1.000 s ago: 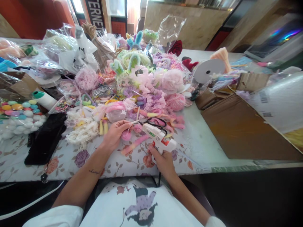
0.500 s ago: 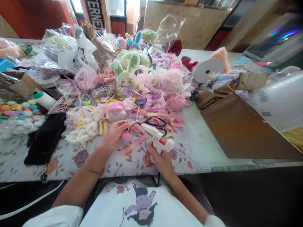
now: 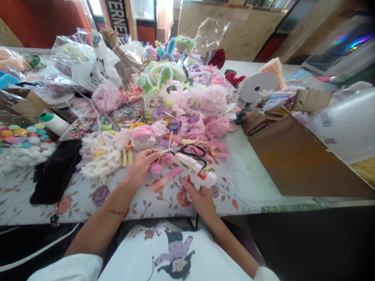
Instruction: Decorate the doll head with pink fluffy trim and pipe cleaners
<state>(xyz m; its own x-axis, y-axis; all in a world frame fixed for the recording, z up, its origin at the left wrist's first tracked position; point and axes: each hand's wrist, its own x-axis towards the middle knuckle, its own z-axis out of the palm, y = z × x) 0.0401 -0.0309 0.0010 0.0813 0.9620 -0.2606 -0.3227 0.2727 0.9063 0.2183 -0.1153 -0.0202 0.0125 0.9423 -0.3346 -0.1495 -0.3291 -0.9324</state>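
My right hand (image 3: 202,199) is wrapped round the handle of a white glue gun (image 3: 187,163), whose nozzle points up and left. A clear glue stick (image 3: 231,193) seems to extend from its back end. Between thumb and fingertips, my left hand (image 3: 143,166) pinches a thin white strip (image 3: 166,150), close to the nozzle. Just below those fingers is a round pink ball (image 3: 156,167); whether it hangs from the strip I cannot tell. Black-handled scissors (image 3: 197,151) lie behind the glue gun. A pink and yellow fuzzy strip (image 3: 166,179) rests on the cloth between my hands.
Behind my hands is a heap of pastel yarn, a doll with green ears (image 3: 155,102) and a pink yarn ball (image 3: 216,125). At left lie a black phone (image 3: 55,173) and a bag of coloured pompoms (image 3: 27,146). A cardboard box (image 3: 304,156) stands at right.
The glue gun has shifted very slightly to the right, its nozzle a touch farther from my left fingertips. My left hand has hardly moved.
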